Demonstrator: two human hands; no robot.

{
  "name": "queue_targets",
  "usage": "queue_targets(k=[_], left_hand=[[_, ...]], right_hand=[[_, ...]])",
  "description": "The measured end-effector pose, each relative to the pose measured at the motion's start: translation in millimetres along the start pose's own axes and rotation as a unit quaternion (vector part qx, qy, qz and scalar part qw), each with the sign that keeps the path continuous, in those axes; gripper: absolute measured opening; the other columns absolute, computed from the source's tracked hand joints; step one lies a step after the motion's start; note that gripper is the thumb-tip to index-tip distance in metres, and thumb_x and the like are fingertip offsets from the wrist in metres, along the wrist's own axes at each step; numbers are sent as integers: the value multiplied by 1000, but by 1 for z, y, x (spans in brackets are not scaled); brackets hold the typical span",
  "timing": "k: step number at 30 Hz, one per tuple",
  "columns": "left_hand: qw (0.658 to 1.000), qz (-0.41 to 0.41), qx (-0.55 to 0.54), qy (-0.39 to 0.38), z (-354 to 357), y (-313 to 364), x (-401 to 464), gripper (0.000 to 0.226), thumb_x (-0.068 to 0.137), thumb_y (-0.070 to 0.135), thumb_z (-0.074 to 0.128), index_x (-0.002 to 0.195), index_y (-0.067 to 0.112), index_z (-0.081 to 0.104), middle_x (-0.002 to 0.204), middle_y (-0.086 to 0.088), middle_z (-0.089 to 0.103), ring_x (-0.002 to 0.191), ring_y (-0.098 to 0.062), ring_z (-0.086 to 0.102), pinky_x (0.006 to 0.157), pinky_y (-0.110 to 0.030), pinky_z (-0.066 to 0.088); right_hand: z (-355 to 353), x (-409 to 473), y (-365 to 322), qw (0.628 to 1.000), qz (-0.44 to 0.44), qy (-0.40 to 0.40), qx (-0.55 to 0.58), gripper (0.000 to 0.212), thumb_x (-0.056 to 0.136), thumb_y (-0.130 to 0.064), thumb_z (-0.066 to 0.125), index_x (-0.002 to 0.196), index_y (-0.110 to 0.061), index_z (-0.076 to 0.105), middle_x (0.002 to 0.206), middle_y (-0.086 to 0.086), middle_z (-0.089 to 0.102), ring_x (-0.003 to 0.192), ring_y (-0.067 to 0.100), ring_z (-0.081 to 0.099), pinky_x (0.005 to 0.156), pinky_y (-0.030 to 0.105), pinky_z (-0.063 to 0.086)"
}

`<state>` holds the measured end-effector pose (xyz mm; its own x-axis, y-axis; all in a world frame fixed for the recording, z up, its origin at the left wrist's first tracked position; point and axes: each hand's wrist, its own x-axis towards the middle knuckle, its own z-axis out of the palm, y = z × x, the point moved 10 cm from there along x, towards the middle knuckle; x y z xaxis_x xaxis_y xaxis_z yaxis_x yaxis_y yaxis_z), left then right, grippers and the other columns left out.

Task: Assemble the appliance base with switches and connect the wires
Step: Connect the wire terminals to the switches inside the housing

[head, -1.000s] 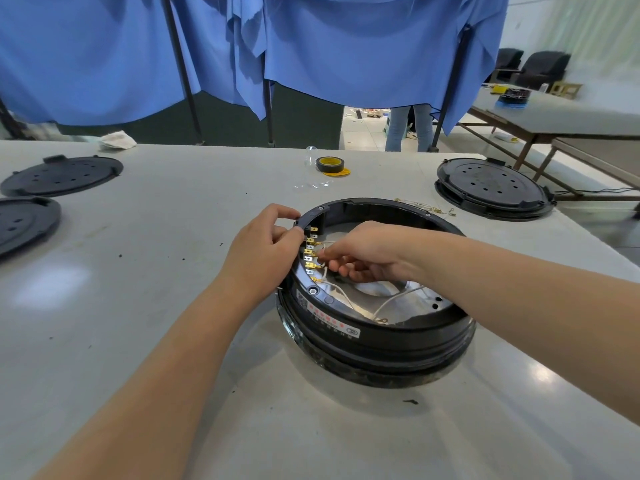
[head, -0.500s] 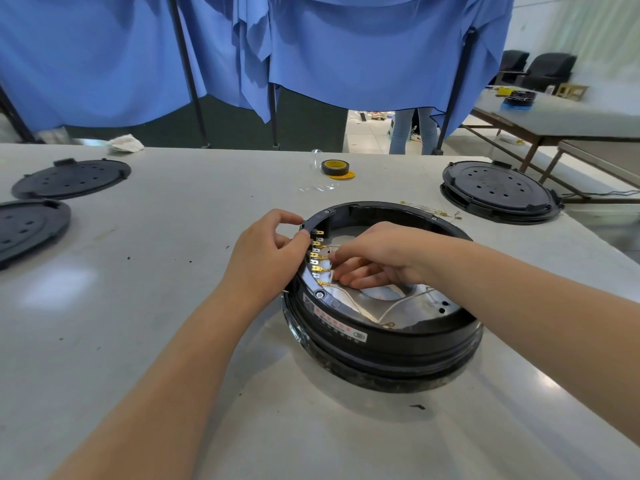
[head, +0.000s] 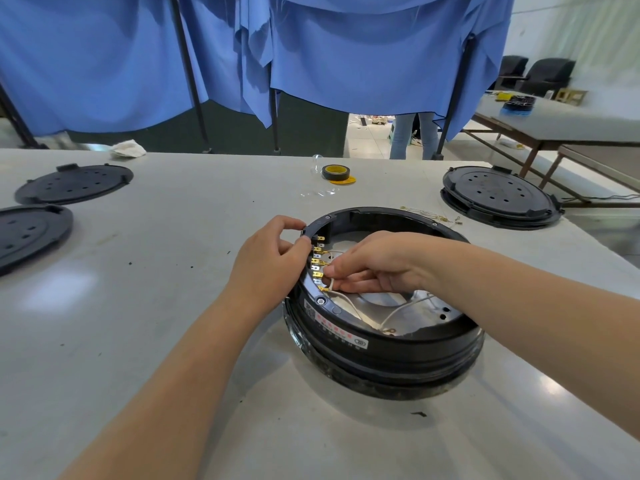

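**benchrat:** What's sitting where on the grey table?

**coilguy:** Biggest thing is the round black appliance base, sitting open side up at centre-right, near edge of the table. Black round covers are lying around it: two at far left, one at far right. A roll of tape is sitting far behind the base.

**benchrat:** And the hands?

**coilguy:** Left hand is pinching the base's left rim from outside, thumb and forefinger clamped on a small black switch block at the top of the rim. Right hand is reaching inside the ring, fingertips closed around a thin white wire, right next to the row of brass terminals running down the inner left wall. So the terminals are lying between the two hands. The wire is trailing off toward the near right across the shiny metal plate inside.
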<state>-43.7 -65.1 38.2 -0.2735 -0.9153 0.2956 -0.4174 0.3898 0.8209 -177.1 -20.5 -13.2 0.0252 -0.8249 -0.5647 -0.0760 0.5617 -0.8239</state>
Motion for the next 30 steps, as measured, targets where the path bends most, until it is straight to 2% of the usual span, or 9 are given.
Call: queue_targets(k=[6,15,19,24,28,30], left_hand=[[1000,-1,-4,-3,1,1,-1,20,95,24,52,113,23,58,74,-18,68,70,-35,65,63,-50,56],[1000,2,-8,-2,1,0,-1,18,94,24,52,111,25,58,72,-17,68,69,-34,65,64,-50,56],[1000,-4,-23,-2,0,-4,2,17,92,25,55,109,26,59,59,-8,64,62,-29,66,60,-46,58],[997,-19,-68,12,-2,-13,5,15,87,24,63,102,25,66,45,2,53,44,-16,51,46,-32,49],[993,-26,-105,37,-5,-19,6,10,80,31,74,89,28,71,41,11,41,42,-6,40,45,-23,36],[991,-30,-120,45,-5,-20,7,13,76,35,78,86,30,72,47,14,46,47,-5,44,48,-21,38]], right_hand=[[0,2,2,1000,9,-4,0,3,84,2,67,86,1,68,71,9,72,60,12,70,59,18,58],[1,0,-2,1000,0,-3,-16,7,82,2,69,89,1,67,74,10,73,65,14,71,56,17,57],[0,-4,-9,997,-39,14,-59,14,80,0,72,91,3,65,71,10,74,63,14,72,51,16,53],[-4,-10,-20,988,-79,34,-132,27,80,-8,75,101,6,66,76,18,67,65,17,61,57,18,55],[-21,-23,-38,968,-128,84,-197,17,79,-15,76,89,-3,71,75,10,75,60,10,68,51,15,52],[-39,-33,-52,954,-174,126,-209,11,80,-16,76,84,-7,71,71,6,74,60,10,70,53,16,53]])
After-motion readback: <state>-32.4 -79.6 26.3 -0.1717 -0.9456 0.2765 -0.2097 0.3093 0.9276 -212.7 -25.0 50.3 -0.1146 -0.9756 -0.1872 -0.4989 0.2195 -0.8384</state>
